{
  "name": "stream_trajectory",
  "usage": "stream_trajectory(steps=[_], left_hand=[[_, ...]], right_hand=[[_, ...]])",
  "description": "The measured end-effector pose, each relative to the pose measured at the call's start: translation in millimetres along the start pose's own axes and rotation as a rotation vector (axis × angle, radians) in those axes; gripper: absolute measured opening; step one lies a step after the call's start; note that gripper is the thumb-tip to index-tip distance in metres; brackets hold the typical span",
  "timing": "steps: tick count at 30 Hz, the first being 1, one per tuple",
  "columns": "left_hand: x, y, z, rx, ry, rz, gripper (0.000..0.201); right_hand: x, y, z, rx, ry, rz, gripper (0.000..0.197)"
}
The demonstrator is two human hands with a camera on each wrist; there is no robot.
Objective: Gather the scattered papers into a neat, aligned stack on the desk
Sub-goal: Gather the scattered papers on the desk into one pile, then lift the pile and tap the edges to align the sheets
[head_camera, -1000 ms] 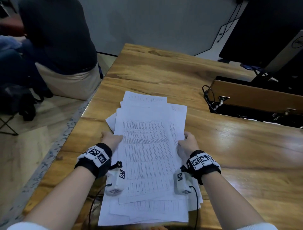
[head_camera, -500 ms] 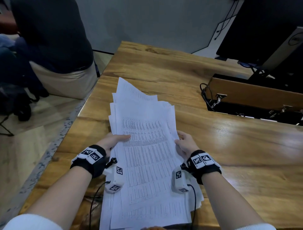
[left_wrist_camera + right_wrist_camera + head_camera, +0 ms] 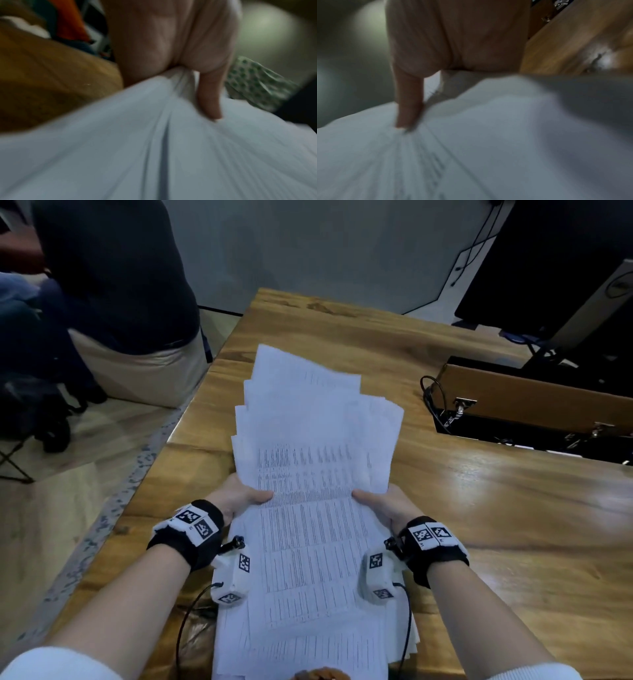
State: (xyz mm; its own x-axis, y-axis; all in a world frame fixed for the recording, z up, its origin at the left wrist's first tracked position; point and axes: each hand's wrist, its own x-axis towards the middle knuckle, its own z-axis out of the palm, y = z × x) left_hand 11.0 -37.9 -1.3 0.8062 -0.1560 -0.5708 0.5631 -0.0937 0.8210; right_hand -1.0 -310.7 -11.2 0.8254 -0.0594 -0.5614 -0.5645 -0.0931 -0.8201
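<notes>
A loose bundle of white printed papers (image 3: 315,474) is tilted up off the wooden desk (image 3: 513,525), its far edges fanned out unevenly. My left hand (image 3: 243,496) grips the bundle's left edge, thumb on top. My right hand (image 3: 383,501) grips its right edge the same way. In the left wrist view the thumb (image 3: 209,97) presses on the papers (image 3: 154,148). The right wrist view shows the thumb (image 3: 409,105) on the sheets (image 3: 488,148). Both wrist views are blurred. The fingers under the sheets are hidden.
A person in dark clothes (image 3: 113,268) sits on a beige seat left of the desk. An open cable recess (image 3: 534,419) with wires lies at the right of the desk, and a dark monitor (image 3: 548,261) stands behind it. The desk's left edge runs close to my left arm.
The papers lay flat on the desk a second ago; both hands have since lifted the far end up and drawn the sides inward, so the bundle is narrower and raised.
</notes>
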Motion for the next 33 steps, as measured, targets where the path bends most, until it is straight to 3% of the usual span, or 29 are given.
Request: stream_trajectory(steps=[3,5,8,13,16,19,22,24,33], left_hand=[[1,1,12,0.130,-0.005,0.002,0.059],[1,10,22,0.108,0.075,0.054,0.066],[-5,41,34,0.088,0.245,0.251,0.059],[-33,112,41,-0.122,0.313,0.630,0.046],[-43,141,44,-0.151,0.327,0.794,0.027],[-45,152,45,-0.178,0.305,0.855,0.028],[-43,153,41,-0.204,0.319,0.887,0.059],[-43,155,40,-0.226,0.317,0.903,0.067],[-58,184,29,-0.294,0.265,1.099,0.032]], right_hand=[[-4,2,8,-0.017,0.003,-0.023,0.036],[-10,-9,10,0.076,0.025,-0.098,0.036],[-19,-40,4,0.072,0.131,-0.305,0.038],[-45,-110,-13,0.098,0.265,-0.694,0.027],[-56,-137,-20,0.179,0.294,-0.823,0.025],[-58,-147,-26,0.181,0.294,-0.854,0.031],[-59,-151,-34,0.231,0.308,-0.875,0.035],[-60,-153,-37,0.239,0.297,-0.888,0.030],[-73,-176,-54,0.276,0.145,-0.988,0.025]])
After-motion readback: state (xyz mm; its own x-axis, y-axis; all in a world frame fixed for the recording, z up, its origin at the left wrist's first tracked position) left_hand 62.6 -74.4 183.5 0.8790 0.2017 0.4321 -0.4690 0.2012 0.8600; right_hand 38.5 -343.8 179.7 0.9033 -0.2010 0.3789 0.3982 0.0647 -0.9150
